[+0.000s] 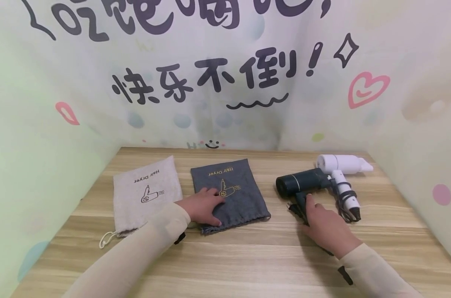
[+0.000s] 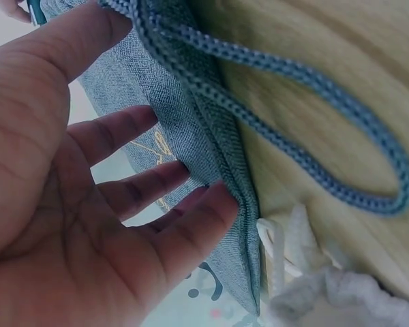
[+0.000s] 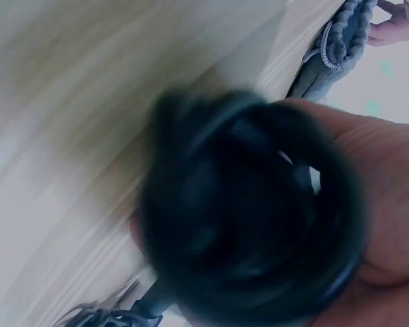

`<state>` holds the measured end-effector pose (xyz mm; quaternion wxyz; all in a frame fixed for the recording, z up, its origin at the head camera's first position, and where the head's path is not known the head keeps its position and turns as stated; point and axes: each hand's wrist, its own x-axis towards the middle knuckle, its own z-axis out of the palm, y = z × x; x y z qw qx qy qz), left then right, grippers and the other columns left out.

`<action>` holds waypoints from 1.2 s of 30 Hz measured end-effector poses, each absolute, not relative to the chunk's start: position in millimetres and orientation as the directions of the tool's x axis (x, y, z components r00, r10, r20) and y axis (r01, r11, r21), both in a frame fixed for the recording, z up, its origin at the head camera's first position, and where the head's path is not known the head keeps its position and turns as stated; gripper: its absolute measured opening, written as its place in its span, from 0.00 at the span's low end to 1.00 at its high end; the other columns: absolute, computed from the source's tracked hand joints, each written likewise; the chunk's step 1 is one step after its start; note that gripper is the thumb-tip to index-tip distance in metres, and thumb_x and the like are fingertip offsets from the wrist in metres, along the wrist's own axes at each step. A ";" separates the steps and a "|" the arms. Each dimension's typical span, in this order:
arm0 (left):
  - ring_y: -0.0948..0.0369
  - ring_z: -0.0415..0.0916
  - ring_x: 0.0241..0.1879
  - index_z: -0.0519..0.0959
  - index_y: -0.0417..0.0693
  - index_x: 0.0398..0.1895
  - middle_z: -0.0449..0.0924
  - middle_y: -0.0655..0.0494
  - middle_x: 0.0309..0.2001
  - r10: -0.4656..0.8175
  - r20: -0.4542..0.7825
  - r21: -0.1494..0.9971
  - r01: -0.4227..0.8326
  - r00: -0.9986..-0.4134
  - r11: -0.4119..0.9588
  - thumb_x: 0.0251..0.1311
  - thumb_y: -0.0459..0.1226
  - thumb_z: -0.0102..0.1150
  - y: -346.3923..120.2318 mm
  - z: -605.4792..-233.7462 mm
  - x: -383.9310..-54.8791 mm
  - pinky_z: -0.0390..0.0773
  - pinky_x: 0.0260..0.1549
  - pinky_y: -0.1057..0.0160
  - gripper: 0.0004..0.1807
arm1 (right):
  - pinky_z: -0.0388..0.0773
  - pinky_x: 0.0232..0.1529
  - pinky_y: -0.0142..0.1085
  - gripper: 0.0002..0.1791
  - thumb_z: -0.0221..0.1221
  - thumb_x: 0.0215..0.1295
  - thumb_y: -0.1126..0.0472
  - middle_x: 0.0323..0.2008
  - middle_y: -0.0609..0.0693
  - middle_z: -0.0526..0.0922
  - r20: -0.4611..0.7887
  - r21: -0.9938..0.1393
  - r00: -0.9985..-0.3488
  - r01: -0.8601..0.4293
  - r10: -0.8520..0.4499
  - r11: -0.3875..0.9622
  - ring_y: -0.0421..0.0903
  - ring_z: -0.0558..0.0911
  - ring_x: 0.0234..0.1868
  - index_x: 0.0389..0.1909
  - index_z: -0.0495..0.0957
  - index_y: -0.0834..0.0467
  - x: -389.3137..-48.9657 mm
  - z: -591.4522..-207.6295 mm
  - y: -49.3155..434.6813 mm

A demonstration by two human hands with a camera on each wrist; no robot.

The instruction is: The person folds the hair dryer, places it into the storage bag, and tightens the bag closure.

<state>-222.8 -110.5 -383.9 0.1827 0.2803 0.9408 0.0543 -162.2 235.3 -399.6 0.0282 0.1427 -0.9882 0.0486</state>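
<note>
My left hand (image 1: 203,207) rests with spread, relaxed fingers on the dark grey-blue drawstring bag (image 1: 245,180), over the left part near its mouth. In the left wrist view, a blue cord loop (image 2: 341,109) hangs off that bag by my thumb. My right hand (image 1: 326,227) grips the handle of a dark green hair dryer (image 1: 307,181), whose barrel points across the table's right side. Its coiled black power cord (image 3: 252,231) fills much of the right wrist view, blurred, and hides most of the handle and fingers there.
A beige drawstring bag (image 1: 147,174), printed with a hair dryer, lies to the left, its white cord (image 1: 107,238) toward me. Right behind the dark dryer lies a white hair dryer (image 1: 341,164) with a wrapped cord. A printed curtain (image 1: 210,116) borders the wooden table (image 1: 225,265) at the back.
</note>
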 end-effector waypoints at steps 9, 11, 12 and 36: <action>0.43 0.59 0.68 0.72 0.54 0.69 0.62 0.46 0.70 0.548 -0.315 0.169 0.522 -0.775 0.836 0.58 0.53 0.67 -108.9 -385.0 -222.9 0.67 0.62 0.49 0.36 | 0.74 0.20 0.52 0.29 0.56 0.62 0.69 0.37 0.73 0.74 0.082 -0.061 -0.975 -0.214 -0.208 0.975 0.62 0.78 0.27 0.62 0.62 0.78 -164.1 -399.4 242.2; 0.43 0.59 0.68 0.71 0.54 0.69 0.62 0.46 0.70 0.548 -0.316 0.163 0.525 -0.774 0.835 0.59 0.53 0.67 -108.1 -385.0 -222.4 0.67 0.62 0.49 0.36 | 0.74 0.19 0.51 0.27 0.57 0.62 0.69 0.34 0.71 0.74 0.095 -0.056 -0.976 -0.202 -0.196 0.978 0.60 0.78 0.26 0.59 0.64 0.77 -165.1 -399.7 244.1; 0.43 0.59 0.68 0.71 0.54 0.69 0.62 0.46 0.70 0.549 -0.317 0.159 0.527 -0.773 0.835 0.59 0.53 0.67 -107.8 -384.9 -222.2 0.67 0.62 0.49 0.36 | 0.74 0.19 0.51 0.25 0.58 0.61 0.69 0.32 0.70 0.74 0.104 -0.056 -0.976 -0.199 -0.192 0.978 0.60 0.77 0.25 0.57 0.65 0.77 -165.8 -400.1 245.2; 0.45 0.61 0.68 0.71 0.50 0.70 0.63 0.45 0.70 0.557 -0.160 0.171 0.532 -0.815 0.829 0.59 0.54 0.67 -110.1 -384.3 -210.0 0.68 0.62 0.50 0.37 | 0.67 0.31 0.48 0.21 0.73 0.48 0.64 0.32 0.54 0.75 0.395 0.103 -0.851 -0.333 -0.346 0.937 0.56 0.75 0.33 0.39 0.72 0.61 -176.3 -391.6 246.8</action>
